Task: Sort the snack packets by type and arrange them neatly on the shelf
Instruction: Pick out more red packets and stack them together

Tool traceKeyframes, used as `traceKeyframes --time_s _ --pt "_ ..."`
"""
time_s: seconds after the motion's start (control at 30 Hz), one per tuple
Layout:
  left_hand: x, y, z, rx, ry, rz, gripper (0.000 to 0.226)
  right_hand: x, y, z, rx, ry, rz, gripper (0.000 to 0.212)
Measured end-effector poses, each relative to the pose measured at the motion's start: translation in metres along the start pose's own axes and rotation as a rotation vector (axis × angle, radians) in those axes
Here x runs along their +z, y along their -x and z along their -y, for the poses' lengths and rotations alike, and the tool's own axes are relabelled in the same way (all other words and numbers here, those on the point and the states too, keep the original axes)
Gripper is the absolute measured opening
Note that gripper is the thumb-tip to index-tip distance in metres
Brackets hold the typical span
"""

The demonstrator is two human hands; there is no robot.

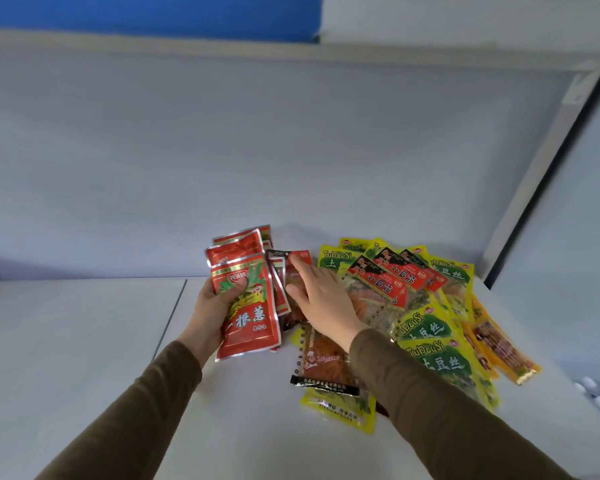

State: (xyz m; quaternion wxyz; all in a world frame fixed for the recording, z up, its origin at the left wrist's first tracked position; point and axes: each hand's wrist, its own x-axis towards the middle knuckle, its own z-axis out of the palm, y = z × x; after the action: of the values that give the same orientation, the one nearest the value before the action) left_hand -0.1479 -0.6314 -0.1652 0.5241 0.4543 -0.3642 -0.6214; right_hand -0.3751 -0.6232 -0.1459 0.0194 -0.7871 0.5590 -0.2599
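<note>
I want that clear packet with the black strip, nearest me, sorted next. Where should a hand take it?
Pinch the black bottom strip of the clear packet, coming from the near side. That end lies flat and uncovered over a yellow packet, while its far end runs under the right hand.

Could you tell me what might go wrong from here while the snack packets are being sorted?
The left hand grips a fanned stack of red packets; loosely fanned, some could slip out. The right hand reaches over the mixed pile, whose overlapping packets may shift or mix types if one gets pulled.
</note>
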Motion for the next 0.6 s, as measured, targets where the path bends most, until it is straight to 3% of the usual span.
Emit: traceKeyframes --time_s 0.27,0.43,0.6 --pt "-0.042 0.013 -0.026 -0.026 0.113 0.041 0.048 -0.010 -0.013 0.029 0.107 -0.183 -0.194 0.051" --pt "-0.052 0.021 -0.038 -0.028 0.208 0.103 0.067 -0.020 -0.015 0.074 0.092 -0.572 0.075 0.063" --pt "-0.052 0.029 -0.038 -0.053 0.265 0.125 0.066 -0.031 -0.006 0.106 0.229 -1.061 0.234 0.058"
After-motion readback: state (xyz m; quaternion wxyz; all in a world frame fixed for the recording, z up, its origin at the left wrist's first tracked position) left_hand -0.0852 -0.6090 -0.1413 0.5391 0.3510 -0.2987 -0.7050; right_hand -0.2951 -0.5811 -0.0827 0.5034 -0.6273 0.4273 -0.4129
